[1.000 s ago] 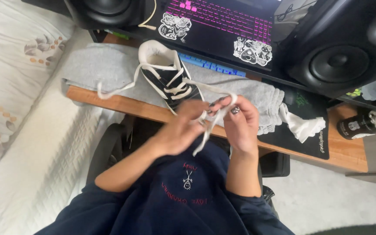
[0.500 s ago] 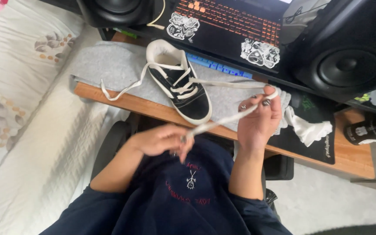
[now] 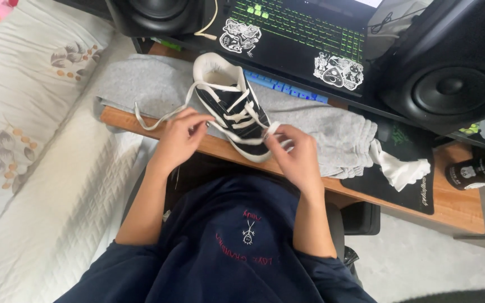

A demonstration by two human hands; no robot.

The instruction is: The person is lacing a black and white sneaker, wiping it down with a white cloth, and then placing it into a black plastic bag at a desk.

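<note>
A black sneaker (image 3: 225, 95) with a white sole and white lining lies on a grey cloth (image 3: 332, 132) at the desk's front edge, toe toward me. Its white lace (image 3: 166, 115) runs through the eyelets, and one end trails off to the left over the cloth. My left hand (image 3: 178, 137) pinches the lace just left of the shoe's toe. At the toe's right side, my right hand (image 3: 293, 154) grips the other lace end, fingers closed around it.
A laptop (image 3: 298, 33) with a green-lit keyboard and stickers sits behind the shoe, between two black speakers (image 3: 450, 73). A white crumpled tissue (image 3: 402, 168) and a small dark can (image 3: 475, 171) lie on the wooden desk (image 3: 450, 207) to the right. A quilted bed (image 3: 35, 140) is on the left.
Both hands have come up from my lap to the shoe's toe. The lace, earlier pulled out long toward me, now lies short and close against the sneaker.
</note>
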